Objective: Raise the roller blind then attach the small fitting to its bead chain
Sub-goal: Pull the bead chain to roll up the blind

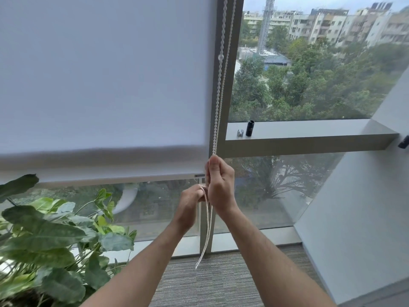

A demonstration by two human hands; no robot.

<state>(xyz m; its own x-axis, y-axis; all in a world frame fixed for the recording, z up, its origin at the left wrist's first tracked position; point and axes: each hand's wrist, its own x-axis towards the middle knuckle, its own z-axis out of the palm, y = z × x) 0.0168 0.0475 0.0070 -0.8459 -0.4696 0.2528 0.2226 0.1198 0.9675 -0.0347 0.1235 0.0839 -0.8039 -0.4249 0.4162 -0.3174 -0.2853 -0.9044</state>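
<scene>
1. No writing reads anywhere; the black cylinder (250, 128) on the grey window ledge (309, 135) bears no legible label.
2. The matte white roller blind (106, 85) fills ten o'clock.
3. The white bead chain (221, 74) hangs beside the frame.
4. The right hand (220, 185) has its grip curled round the chain; at seven o'clock of it, the left hand (191, 204) pinches the chain's lower loop.
5. A small metal fitting (240, 132) sits on the ledge, just beside the cylinder.

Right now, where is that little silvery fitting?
The small silver fitting sits on the window ledge, right of the bead chain and just left of a black cylinder, above both hands.
</scene>
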